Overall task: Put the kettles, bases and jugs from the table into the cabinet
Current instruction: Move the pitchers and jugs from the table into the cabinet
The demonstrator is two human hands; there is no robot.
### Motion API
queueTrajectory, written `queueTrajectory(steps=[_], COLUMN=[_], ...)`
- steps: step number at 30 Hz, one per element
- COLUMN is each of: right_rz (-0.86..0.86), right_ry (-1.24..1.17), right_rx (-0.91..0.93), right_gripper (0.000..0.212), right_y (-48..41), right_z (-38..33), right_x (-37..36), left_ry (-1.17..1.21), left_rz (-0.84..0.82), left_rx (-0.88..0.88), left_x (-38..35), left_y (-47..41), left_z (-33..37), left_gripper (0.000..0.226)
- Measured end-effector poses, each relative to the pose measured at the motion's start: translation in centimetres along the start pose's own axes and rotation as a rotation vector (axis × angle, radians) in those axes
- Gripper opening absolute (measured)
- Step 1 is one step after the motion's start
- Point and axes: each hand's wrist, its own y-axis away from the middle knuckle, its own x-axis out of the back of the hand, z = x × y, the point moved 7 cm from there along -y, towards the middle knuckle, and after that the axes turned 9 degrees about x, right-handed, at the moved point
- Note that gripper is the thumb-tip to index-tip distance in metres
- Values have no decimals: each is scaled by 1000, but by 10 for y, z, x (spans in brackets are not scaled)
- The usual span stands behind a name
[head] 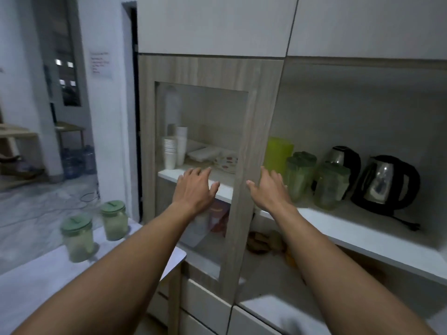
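Note:
Two green-lidded jugs (78, 236) (114, 220) stand on the white table (31, 281) at lower left. On the white cabinet shelf (358, 235) at right sit two steel-and-black kettles (387, 183) (343, 159), two more green-lidded jugs (300, 175) (330, 186) and a lime-green jug (278, 153). My left hand (196, 188) is open, empty, in front of the glass-paned wooden cabinet door (251, 165). My right hand (268, 188) is open and empty just right of the door's edge, near the jugs on the shelf.
Behind the glass, stacked white cups (173, 151) and flat containers (208, 153) rest on an inner shelf. White drawers (205, 308) lie below. A doorway at left leads to a room with water bottles (77, 160) on the floor.

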Motion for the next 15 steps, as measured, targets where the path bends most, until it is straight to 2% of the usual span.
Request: queueTrajectory(steps=[7,12,15], right_rz=[-121,-205,-253], right_ry=[-99,-145,-165], right_rx=[217,327,401], right_gripper=[72,59,63], right_y=[-11,-10,-3], right_z=[-93,-146,-178], right_x=[-66,-104,-131], left_ry=[-126,-172,-218], left_rz=[42,61,76], left_rx=[230,409,509], left_x=[35,59,70], left_y=[38,70,94], left_z=[-111,-173,-207], left_gripper=[57,58,55])
